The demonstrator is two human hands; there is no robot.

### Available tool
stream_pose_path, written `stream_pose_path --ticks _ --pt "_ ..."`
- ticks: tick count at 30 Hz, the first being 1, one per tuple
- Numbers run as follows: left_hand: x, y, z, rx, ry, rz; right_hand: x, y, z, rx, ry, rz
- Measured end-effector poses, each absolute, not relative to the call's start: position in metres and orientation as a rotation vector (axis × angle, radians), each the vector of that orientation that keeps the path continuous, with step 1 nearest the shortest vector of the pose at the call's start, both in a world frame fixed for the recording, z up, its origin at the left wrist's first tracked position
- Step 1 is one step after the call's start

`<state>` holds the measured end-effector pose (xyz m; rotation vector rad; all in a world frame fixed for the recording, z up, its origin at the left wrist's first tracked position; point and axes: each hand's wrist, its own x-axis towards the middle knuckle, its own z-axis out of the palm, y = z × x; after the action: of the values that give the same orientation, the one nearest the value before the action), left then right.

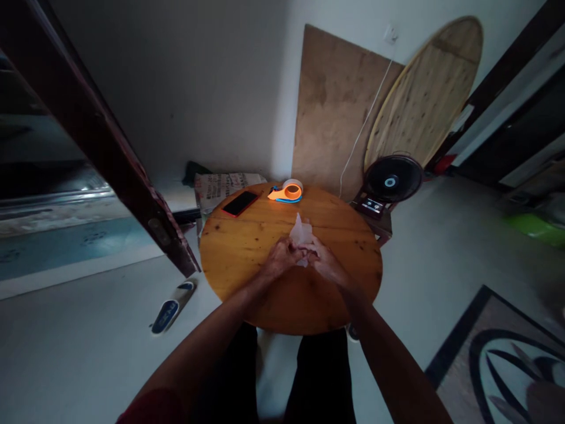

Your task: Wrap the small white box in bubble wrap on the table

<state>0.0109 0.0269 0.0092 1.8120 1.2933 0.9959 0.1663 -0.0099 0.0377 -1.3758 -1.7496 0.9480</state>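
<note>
Over the middle of the round wooden table (247, 259), my left hand (282, 257) and my right hand (324, 257) meet with curled fingers. Between them is a thin, whitish, crumpled sheet (301, 231), paper or plastic; I cannot tell which. Its pointed top stands up beyond my fingers, and a small part shows below them. Both hands grip the sheet, and the fingers hide its centre. Beyond my hands, an orange and blue tape dispenser (286, 193) with a roll of tape lies near the table's far edge. A phone with a red edge (241, 203) lies left of it.
A black fan (392, 179) stands on the floor to the right of the table. Behind it, a round wooden board (430, 82) and a flat brown board (335, 100) lean on the wall. A cardboard box (220, 188) sits behind the table, and a slipper (170, 312) lies at left.
</note>
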Motion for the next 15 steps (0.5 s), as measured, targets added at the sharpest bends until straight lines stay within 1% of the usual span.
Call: stream_pose_path --ticks 4,7,10,15 --pt "0.004 0.040 0.008 1.815 1.097 0.814 0.166 -0.015 0.051 -1.400 -1.824 0.917" --pt "-0.001 0.046 0.006 1.806 0.938 0.759 0.169 -0.015 0.060 -1.416 -1.838 0.944" --pt "-0.003 0.045 0.007 1.839 0.964 0.752 0.177 -0.008 0.060 -1.366 -1.859 0.969" --pt "-0.001 0.036 0.014 1.989 1.146 0.861 0.184 0.009 0.065 -1.417 -2.012 0.759"
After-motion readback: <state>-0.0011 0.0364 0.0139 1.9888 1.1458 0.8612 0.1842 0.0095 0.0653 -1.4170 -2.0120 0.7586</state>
